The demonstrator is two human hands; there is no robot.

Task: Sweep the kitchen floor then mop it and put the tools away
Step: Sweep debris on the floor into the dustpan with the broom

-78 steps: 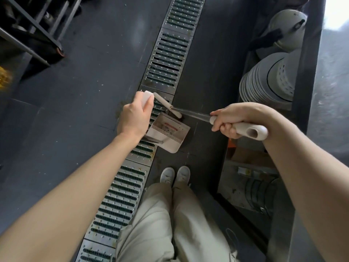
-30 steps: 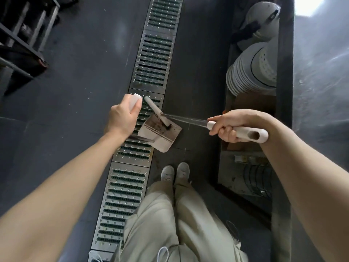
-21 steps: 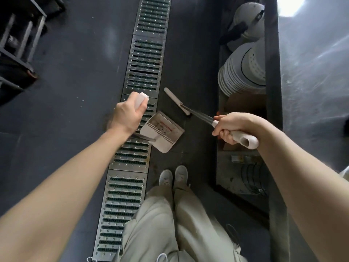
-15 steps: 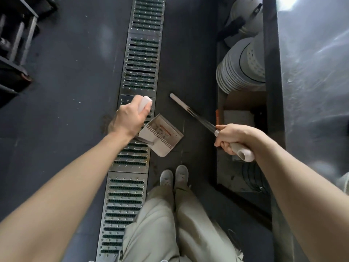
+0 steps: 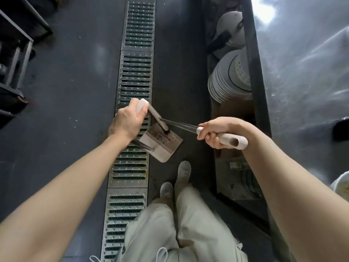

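My left hand [image 5: 127, 122] grips the white handle top of a long-handled dustpan. The beige dustpan [image 5: 162, 143] rests on the dark floor beside the drain grate, with dirt streaks inside and a comb edge along its rim. My right hand [image 5: 215, 134] is closed around the pale grip of a broom [image 5: 231, 141]. Its metal shaft runs left and down to the narrow broom head [image 5: 158, 119], which lies over the dustpan's mouth, bristles touching the inside. My two white shoes [image 5: 175, 181] stand just below the pan.
A metal drain grate [image 5: 135, 72] runs along the middle of the dark floor. At right, a steel counter [image 5: 302, 76] overhangs a shelf with a stack of white plates [image 5: 224, 80] and a pot. Black metal racks [image 5: 15, 53] stand at left.
The broom head swung away to the upper right of the dustpan, then came back over its mouth. My right hand rose again. The dustpan stayed in place.
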